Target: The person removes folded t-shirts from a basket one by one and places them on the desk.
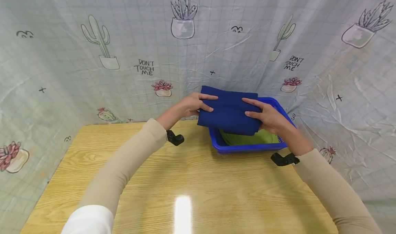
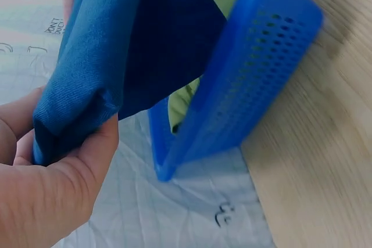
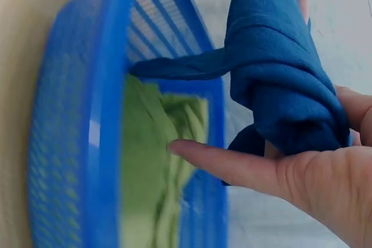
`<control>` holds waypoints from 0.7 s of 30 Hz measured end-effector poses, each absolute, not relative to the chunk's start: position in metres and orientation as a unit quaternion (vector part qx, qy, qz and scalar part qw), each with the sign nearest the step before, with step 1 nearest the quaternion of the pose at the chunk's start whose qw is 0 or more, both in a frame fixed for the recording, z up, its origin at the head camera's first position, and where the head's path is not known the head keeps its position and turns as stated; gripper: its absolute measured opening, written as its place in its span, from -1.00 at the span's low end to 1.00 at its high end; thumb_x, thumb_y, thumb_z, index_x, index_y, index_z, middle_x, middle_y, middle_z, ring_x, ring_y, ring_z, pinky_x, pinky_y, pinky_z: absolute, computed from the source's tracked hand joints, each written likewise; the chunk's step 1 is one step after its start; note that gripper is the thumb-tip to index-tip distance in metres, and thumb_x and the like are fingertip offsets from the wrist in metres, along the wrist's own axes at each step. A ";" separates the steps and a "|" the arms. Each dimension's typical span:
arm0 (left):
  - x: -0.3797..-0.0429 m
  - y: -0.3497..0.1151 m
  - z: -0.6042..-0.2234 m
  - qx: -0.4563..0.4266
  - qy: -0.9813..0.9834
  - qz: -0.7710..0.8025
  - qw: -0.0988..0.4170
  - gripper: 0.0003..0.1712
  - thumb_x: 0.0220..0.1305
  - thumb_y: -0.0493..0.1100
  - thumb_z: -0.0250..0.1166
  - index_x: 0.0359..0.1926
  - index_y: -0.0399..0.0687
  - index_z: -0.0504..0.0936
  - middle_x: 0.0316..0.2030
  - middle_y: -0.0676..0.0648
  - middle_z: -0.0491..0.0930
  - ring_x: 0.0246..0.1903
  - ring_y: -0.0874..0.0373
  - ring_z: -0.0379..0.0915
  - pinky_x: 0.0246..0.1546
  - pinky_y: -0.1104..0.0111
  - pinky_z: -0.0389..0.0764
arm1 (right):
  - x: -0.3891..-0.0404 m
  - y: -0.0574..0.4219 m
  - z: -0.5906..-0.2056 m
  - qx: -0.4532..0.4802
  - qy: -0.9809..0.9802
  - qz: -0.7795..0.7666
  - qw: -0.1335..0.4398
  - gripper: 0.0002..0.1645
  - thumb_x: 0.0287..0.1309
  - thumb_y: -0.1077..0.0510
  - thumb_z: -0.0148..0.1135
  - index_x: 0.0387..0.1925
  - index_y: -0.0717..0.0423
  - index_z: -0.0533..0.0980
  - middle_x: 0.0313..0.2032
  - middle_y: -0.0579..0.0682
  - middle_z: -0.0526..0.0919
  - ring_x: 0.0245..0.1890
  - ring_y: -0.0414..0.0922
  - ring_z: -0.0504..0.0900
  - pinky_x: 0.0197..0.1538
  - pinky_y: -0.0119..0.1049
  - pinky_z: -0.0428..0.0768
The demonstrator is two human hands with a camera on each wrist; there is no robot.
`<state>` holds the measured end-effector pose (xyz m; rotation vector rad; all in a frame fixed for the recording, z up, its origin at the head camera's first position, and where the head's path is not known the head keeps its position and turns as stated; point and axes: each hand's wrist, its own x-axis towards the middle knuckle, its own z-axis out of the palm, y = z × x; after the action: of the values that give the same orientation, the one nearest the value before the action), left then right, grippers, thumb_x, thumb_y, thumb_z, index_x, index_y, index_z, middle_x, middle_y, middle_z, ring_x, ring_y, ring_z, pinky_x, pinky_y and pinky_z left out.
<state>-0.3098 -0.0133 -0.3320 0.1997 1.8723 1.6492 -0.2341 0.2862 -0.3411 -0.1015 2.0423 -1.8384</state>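
A folded dark blue cloth [image 1: 230, 113] is held up over a blue plastic basket [image 1: 247, 148]. My left hand [image 1: 193, 104] grips its left end, thumb on one face and fingers on the other, as the left wrist view shows at the folded edge [image 2: 87, 97]. At the opposite end my right hand [image 1: 267, 116] grips the cloth, with one finger stretched out toward the basket in the right wrist view. Inside the basket lies a green cloth [image 3: 151, 161], partly hidden by the blue one in the head view. A loose flap of the blue cloth hangs down to the basket.
The basket stands at the back right of a wooden table [image 1: 139, 179], near the back curtain [image 1: 130, 38] printed with cacti. More curtain closes in on the left and right. Each wrist carries a black camera mount [image 1: 175, 138].
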 end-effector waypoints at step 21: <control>-0.277 -0.103 -0.357 0.034 0.718 0.618 0.319 -0.28 0.28 -0.46 0.35 0.40 0.11 0.53 0.61 -0.03 -0.10 0.33 -0.10 0.39 0.07 0.15 0.63 | -0.233 0.209 -0.389 -0.049 0.569 -0.760 0.312 -0.15 0.49 0.40 0.01 0.59 -0.35 0.12 0.60 0.03 -0.06 0.51 0.21 0.15 0.12 0.02 0.65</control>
<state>-0.2766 -0.1035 -0.3571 0.0907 1.8890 1.6241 -0.2331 0.2090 -0.3891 -0.1293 1.5006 -2.0044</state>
